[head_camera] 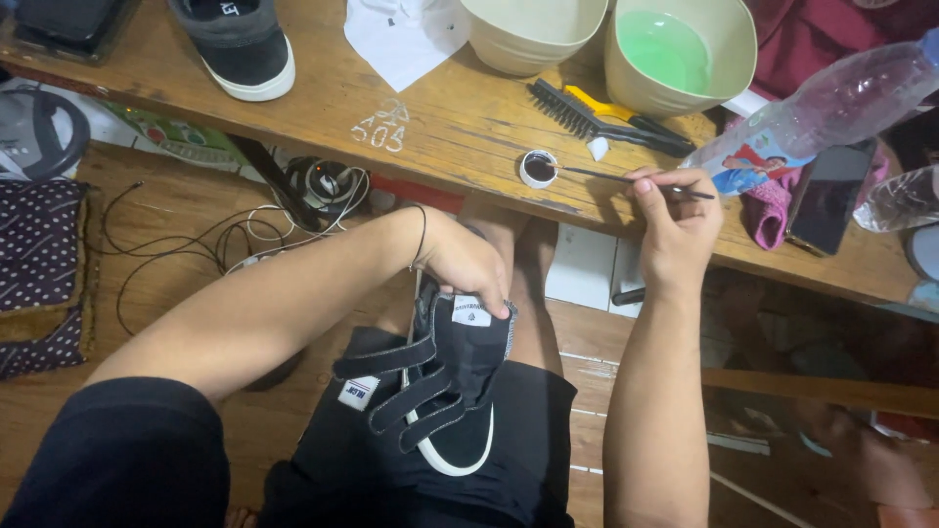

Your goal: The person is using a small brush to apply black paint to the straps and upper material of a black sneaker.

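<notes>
Gripping black strap shoe [445, 391] at tongue with my left hand [465, 264], resting it on lap. My right hand [675, 230] pinching thin brush [626, 179], tip dipping into small paint cap [538, 168] on wooden bench [440, 127].

Black strap sneaker [445, 391] with a white sole sits low in the middle of the frame, toe pointing down, straps hanging loose. Thin black brush [626, 180] lies nearly flat at upper right, tip dipped in a small white cap [538, 168] of dark paint.
</notes>
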